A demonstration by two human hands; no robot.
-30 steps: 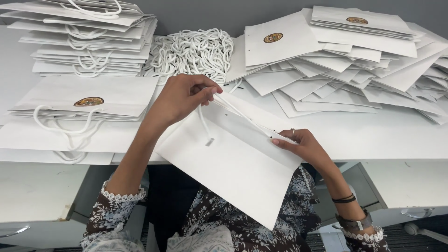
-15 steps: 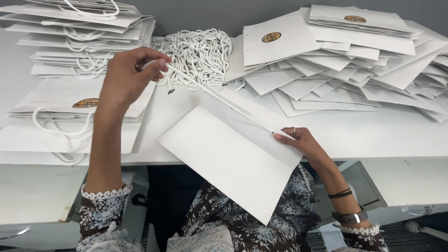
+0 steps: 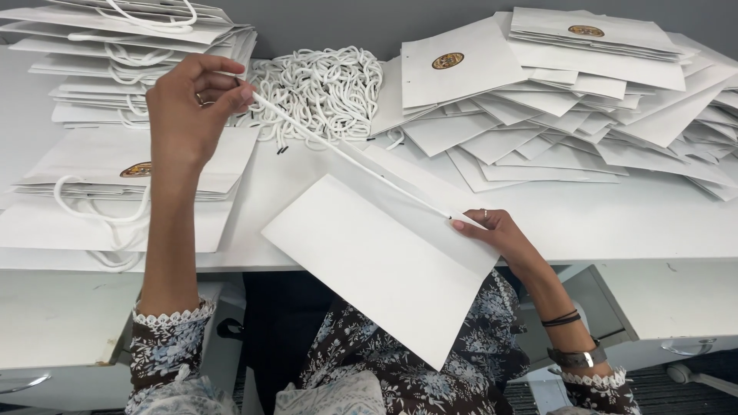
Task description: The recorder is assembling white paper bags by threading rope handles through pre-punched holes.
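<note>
A flat white paper bag (image 3: 380, 257) lies tilted over the table's front edge and my lap. My right hand (image 3: 496, 232) pinches its upper right edge where a white cord (image 3: 346, 154) comes out of the paper. My left hand (image 3: 188, 115) is raised at the upper left, fingers closed on the other end of that cord, which runs taut and straight between the two hands.
A heap of loose white cords (image 3: 323, 84) sits at the back centre. Stacks of white bags with cord handles (image 3: 131, 165) fill the left side. Flat white bags with round gold seals (image 3: 569, 100) are spread over the right of the white table (image 3: 615, 223).
My left hand rose from the bag's top edge up and to the left, drawing the cord out until it is taut. The right hand stayed on the bag's edge.
</note>
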